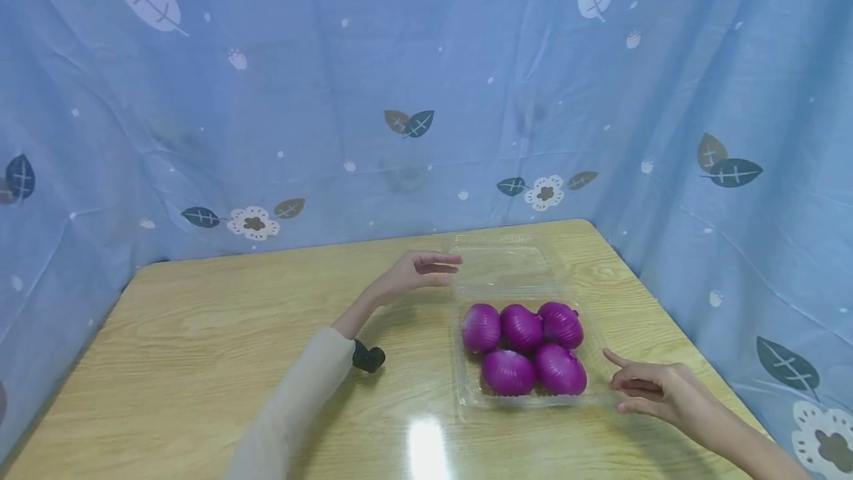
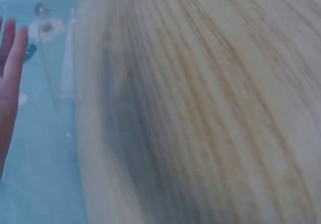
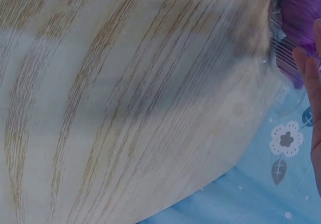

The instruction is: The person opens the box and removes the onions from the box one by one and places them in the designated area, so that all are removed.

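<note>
We see a clear plastic clamshell container (image 1: 460, 372) lying on the right half of a wood-grain table (image 1: 266, 332), its lid (image 1: 503, 269) folded back toward the far edge. In its base sit five purple onions (image 1: 522, 328), three in the far row and two in the near row, crowded close together. Our left hand (image 1: 415, 272) reaches to the left edge of the lid, fingers extended and thumb parted from them, pinching nothing; whether the fingertips touch the plastic we cannot tell. Our right hand (image 1: 656, 389) is by the near right corner of the base, its fingers slightly bent and spread, gripping nothing, and here too we cannot tell whether there is contact. A pale sleeve (image 1: 300, 391) covers our left forearm, with a black device (image 1: 369, 356) at its cuff. Behind the table hangs a blue curtain (image 1: 300, 58) printed with leaves and flowers.
</note>
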A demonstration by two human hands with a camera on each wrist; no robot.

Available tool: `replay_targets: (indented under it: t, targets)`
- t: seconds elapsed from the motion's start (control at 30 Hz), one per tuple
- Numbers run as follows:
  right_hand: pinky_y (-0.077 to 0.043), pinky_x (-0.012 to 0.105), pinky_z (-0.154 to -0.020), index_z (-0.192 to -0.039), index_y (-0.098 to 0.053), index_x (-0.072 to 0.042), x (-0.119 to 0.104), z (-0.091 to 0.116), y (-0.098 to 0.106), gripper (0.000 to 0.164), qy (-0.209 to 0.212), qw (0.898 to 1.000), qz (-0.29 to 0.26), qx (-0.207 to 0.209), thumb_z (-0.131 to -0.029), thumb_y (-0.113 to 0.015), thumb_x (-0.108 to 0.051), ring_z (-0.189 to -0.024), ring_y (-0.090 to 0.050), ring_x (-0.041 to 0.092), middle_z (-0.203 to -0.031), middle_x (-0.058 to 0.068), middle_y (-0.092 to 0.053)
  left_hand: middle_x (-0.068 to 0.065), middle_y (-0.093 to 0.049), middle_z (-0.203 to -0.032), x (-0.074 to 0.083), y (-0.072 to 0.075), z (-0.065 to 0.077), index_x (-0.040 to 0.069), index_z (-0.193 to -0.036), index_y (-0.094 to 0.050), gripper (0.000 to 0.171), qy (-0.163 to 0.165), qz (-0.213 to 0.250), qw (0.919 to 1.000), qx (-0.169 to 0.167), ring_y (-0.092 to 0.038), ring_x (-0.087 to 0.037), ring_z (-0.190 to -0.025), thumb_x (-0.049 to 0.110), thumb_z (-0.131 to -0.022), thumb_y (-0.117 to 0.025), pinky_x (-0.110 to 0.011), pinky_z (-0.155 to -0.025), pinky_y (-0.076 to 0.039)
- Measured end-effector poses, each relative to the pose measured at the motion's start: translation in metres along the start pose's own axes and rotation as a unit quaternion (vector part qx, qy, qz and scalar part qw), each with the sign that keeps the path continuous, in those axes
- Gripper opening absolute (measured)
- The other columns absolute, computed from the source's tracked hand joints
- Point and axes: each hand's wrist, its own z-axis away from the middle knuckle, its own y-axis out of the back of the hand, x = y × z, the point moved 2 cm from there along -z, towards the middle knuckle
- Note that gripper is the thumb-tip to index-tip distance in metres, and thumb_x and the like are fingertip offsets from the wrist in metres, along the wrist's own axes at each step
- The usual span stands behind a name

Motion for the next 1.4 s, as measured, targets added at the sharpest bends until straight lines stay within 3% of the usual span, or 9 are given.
replay_targets:
  t: [0.17,0.37,0.63,0.73,0.87,1.03,1.13,1.23,1.4]
  targets:
    - [-0.052,0.011,-0.070,-0.094,-0.067,-0.011,0.002,0.001,0.000,0.034,0.003,1.000,-0.009,-0.001,-0.067,-0.079,0.006,-0.093,-0.064,-0.001,-0.134,-0.019,-0.045,-0.012,-0.053,-0.138,0.014,-0.012,-0.009,-0.001,-0.134,-0.052,0.046,0.007,0.025,0.9914,-0.128,-0.049,-0.028,-0.127,0.001,-0.090,-0.062,-0.042,-0.104,-0.041]
    - [-0.053,0.012,-0.070,-0.094,-0.067,-0.010,0.002,0.000,-0.001,0.035,0.012,1.000,-0.019,0.000,-0.066,-0.079,0.007,-0.094,-0.064,-0.001,-0.134,-0.019,-0.046,-0.027,-0.036,-0.145,0.025,-0.030,-0.033,-0.011,-0.137,-0.039,0.047,0.039,0.094,0.9572,-0.271,-0.040,-0.033,-0.134,-0.011,-0.091,-0.049,-0.050,-0.112,-0.027]
    - [-0.053,0.012,-0.068,-0.093,-0.069,-0.012,0.001,-0.002,-0.005,0.034,0.014,1.000,-0.012,0.004,-0.066,-0.081,0.005,-0.101,-0.060,-0.004,-0.131,-0.017,-0.048,-0.024,-0.037,-0.145,0.022,-0.054,-0.045,-0.015,-0.136,-0.037,0.051,0.099,0.069,0.9214,-0.369,-0.042,-0.019,-0.133,-0.017,-0.087,-0.053,-0.035,-0.113,-0.029]
    - [-0.053,0.012,-0.068,-0.093,-0.069,-0.011,0.002,-0.001,-0.005,0.034,0.012,1.000,-0.011,0.005,-0.066,-0.080,0.005,-0.099,-0.061,-0.003,-0.130,-0.017,-0.048,-0.022,-0.041,-0.145,0.021,-0.058,-0.045,-0.013,-0.137,-0.039,0.056,0.095,0.023,0.9188,-0.382,-0.044,-0.013,-0.131,-0.017,-0.084,-0.059,-0.031,-0.112,-0.031]
    - [-0.052,0.011,-0.069,-0.094,-0.068,-0.011,0.001,0.000,-0.004,0.034,0.013,1.000,-0.013,0.005,-0.066,-0.080,0.005,-0.094,-0.064,-0.001,-0.131,-0.017,-0.049,-0.013,-0.048,-0.139,0.025,-0.065,-0.041,-0.006,-0.133,-0.048,0.061,0.083,-0.100,0.9167,-0.378,-0.045,-0.007,-0.125,-0.009,-0.077,-0.073,-0.024,-0.108,-0.035]
    - [-0.052,0.011,-0.070,-0.094,-0.068,-0.012,-0.001,0.000,-0.001,0.037,0.016,1.000,-0.003,0.012,-0.064,-0.081,0.006,-0.095,-0.064,-0.003,-0.134,-0.018,-0.047,-0.005,-0.044,-0.137,0.032,-0.072,-0.034,0.013,-0.126,-0.059,0.063,0.068,-0.279,0.8953,-0.341,-0.039,-0.010,-0.123,0.004,-0.069,-0.084,-0.021,-0.099,-0.040]
    - [-0.052,0.011,-0.069,-0.093,-0.068,-0.013,-0.001,0.000,0.000,0.037,0.012,1.000,0.009,0.014,-0.064,-0.082,0.005,-0.093,-0.064,-0.004,-0.133,-0.019,-0.048,-0.004,-0.047,-0.135,0.033,-0.073,-0.033,0.016,-0.123,-0.063,0.059,0.052,-0.325,0.8907,-0.314,-0.042,-0.011,-0.121,0.008,-0.068,-0.085,-0.019,-0.096,-0.041]
    - [-0.052,0.011,-0.068,-0.093,-0.067,-0.013,0.000,0.000,0.000,0.037,0.012,1.000,0.008,0.011,-0.064,-0.081,0.004,-0.091,-0.064,-0.004,-0.133,-0.019,-0.047,-0.003,-0.053,-0.130,0.034,-0.071,-0.031,0.013,-0.120,-0.064,0.055,0.043,-0.319,0.9010,-0.291,-0.047,-0.008,-0.115,0.011,-0.070,-0.085,-0.018,-0.092,-0.044]
    - [-0.053,0.012,-0.068,-0.094,-0.067,-0.013,0.002,0.000,0.000,0.036,0.011,1.000,-0.002,0.005,-0.065,-0.081,0.005,-0.092,-0.065,-0.002,-0.134,-0.019,-0.045,-0.006,-0.053,-0.128,0.038,-0.065,-0.022,0.005,-0.128,-0.056,0.058,0.034,-0.246,0.9318,-0.265,-0.052,-0.007,-0.110,0.013,-0.076,-0.081,-0.020,-0.093,-0.046]
